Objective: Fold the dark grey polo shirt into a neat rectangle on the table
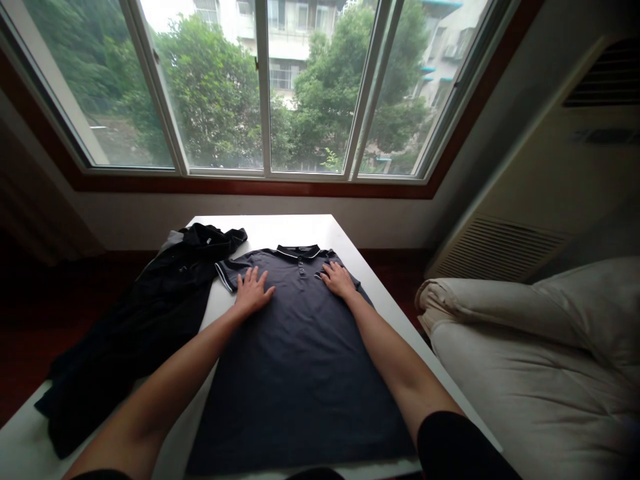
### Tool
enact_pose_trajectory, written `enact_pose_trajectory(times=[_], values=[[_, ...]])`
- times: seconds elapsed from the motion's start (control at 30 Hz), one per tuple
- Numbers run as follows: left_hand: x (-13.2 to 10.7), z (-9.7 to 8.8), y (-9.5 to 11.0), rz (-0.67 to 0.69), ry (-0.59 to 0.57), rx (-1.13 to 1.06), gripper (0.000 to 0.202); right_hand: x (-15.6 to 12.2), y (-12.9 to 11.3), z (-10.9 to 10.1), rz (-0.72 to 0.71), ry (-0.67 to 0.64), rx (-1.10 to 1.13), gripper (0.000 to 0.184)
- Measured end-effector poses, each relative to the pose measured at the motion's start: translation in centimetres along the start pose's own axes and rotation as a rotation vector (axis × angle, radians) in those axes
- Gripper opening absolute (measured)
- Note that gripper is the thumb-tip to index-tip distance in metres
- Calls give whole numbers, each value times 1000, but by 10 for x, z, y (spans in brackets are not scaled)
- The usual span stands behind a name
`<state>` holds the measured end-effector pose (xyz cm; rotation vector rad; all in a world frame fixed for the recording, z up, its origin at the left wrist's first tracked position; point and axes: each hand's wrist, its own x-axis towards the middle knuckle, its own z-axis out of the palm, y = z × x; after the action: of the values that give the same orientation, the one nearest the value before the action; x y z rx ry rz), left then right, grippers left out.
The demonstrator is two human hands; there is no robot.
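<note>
A dark grey polo shirt (300, 360) lies spread front side up on the white table (280, 228), its black collar toward the window. My left hand (253, 291) rests on the shirt by the left sleeve, fingers spread. On the other side, my right hand (339, 279) lies on the cloth near the right sleeve, which looks folded inward over the chest. Its fingers are stretched out and close together. Neither hand grips the fabric. The shirt's lower right side is partly covered by my right forearm.
Black garments (165, 300) lie in a heap along the table's left side, partly over its edge. To the right stands a beige padded sofa (520, 347), with an air conditioner (530, 227) behind it. Past the table's far edge is a wall with a window (310, 87).
</note>
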<state>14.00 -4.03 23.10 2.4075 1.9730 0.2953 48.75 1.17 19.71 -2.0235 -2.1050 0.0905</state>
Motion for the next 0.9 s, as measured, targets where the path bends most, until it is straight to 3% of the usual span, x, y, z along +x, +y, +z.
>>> enact_pose_trajectory(times=[0.17, 0.5, 0.6, 0.8, 0.9], values=[[25, 15, -30, -93, -72, 3, 81, 11, 9, 1, -13, -4, -6, 62], [49, 18, -26, -91, -72, -24, 81, 20, 14, 0, -11, 6, 1, 61], [50, 19, -41, -150, -23, -33, 75, 19, 16, 0, -28, 30, -2, 60], [59, 19, -98, -321, 147, -47, 62, 13, 19, 0, -93, 73, 8, 57], [65, 16, -110, -378, 271, -121, 58, 12, 20, 0, -112, 96, 23, 56]])
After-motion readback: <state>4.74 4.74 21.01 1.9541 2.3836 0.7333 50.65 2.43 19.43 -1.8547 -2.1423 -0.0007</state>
